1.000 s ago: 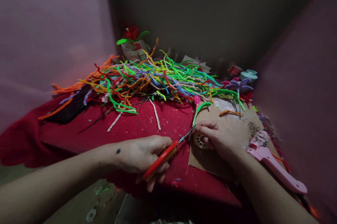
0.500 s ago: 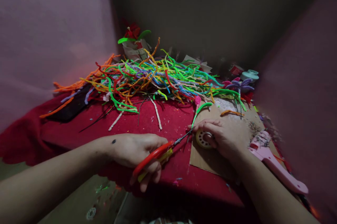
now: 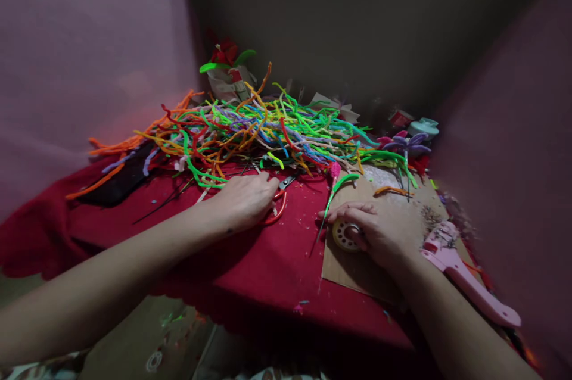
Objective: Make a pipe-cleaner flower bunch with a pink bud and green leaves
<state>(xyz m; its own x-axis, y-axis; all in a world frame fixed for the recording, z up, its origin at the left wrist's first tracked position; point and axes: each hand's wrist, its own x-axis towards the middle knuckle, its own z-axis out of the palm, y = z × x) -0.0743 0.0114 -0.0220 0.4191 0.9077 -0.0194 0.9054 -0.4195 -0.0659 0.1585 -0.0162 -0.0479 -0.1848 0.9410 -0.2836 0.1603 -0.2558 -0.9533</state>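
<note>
Scissors (image 3: 279,204) with red handles lay on the red cloth (image 3: 250,261), close to the front of the big pile of fuzzy sticks (image 3: 268,127), and the left hand (image 3: 245,198) lay flat over the handles. I could not tell if its fingers gripped them or only touched them. It looked like the cutting step was over and the scissors were being set down. That arm reached long across the cloth, palm down. The right hand (image 3: 370,231) sat nearer, on the brown card (image 3: 357,276), its fingers curled on a small tape roll (image 3: 344,234). A thin green stem (image 3: 333,195) with a pink bud ran beside it. A pink tool (image 3: 465,282) lay to the right. I think the next move needs a gentle pinch to pull tape and wrap the stem, with both hands close together
</note>
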